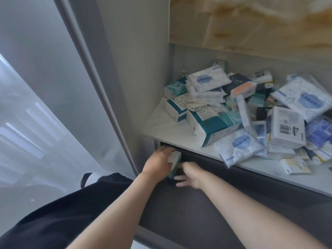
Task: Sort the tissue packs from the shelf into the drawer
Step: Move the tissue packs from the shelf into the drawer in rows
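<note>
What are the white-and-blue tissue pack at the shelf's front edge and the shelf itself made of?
White-and-blue pack: thin plastic film, probably; it crinkles and shines. Shelf: smooth matte pale board, perhaps laminate; flat, even surface with a straight edge.

Frosted glass door (36,87) left, grey frame (93,78); grey wall panel (143,51); beige marbled panel (251,20) above; soft daylight.

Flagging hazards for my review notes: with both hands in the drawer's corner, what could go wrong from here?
The white soft pack with a blue cloud label overhangs the front edge of the white shelf and could slide into the dark grey drawer unsorted. The left hand grips the teal-and-white tissue pack close under the shelf, right hand beside it; rising hands might bump that edge.
</note>
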`<state>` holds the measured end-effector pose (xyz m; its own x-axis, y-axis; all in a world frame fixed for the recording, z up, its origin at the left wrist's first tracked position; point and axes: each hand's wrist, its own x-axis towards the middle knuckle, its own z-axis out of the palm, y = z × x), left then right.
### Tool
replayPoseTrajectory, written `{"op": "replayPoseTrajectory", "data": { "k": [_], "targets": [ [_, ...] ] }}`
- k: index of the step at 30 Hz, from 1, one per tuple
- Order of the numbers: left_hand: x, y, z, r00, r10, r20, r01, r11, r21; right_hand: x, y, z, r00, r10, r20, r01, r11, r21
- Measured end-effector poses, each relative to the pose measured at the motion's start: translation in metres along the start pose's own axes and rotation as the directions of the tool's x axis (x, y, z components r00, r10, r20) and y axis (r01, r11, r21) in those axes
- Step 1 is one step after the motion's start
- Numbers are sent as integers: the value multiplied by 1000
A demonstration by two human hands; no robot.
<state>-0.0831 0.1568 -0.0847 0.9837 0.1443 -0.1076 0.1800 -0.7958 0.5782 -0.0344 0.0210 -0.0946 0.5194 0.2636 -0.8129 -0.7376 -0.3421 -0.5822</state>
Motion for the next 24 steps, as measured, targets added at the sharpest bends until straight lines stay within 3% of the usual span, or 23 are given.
{"op": "replayPoseTrajectory", "data": {
  "k": [2, 5, 12, 14, 17, 20, 23, 24],
  "targets": [
    [2, -1, 1, 998, 53, -31, -50, 995, 91, 6, -2, 9, 997, -69, -20, 69, 998, 2],
    [2, -8, 3, 993, 104, 55, -114, 972, 205, 9, -1, 16, 986, -129, -107, 126, 991, -37],
    [12, 9, -21, 959, -35, 280, -51, 954, 295, -15, -9, -5, 977, -211, -8, 190, 898, -398],
    [17, 29, -29, 974, -49, 223, -31, 939, 341, -30, -22, -18, 959, -280, -38, 224, 836, -501],
    [21, 66, -45, 1000, -3, -7, 5, 947, 322, -61, -43, -36, 913, -406, -28, 289, 694, -659],
    [28, 102, -60, 991, 64, -119, -38, 979, 202, -99, -66, -54, 795, -604, -55, 288, 456, -842],
    [33, 122, -67, 978, 158, -136, -136, 978, 156, -118, -90, -71, 510, -857, -71, 254, 229, -940],
    [32, 124, -67, 975, 189, -119, -171, 975, 143, -117, -97, -77, 459, -888, -31, 274, 174, -946]
  ]
}}
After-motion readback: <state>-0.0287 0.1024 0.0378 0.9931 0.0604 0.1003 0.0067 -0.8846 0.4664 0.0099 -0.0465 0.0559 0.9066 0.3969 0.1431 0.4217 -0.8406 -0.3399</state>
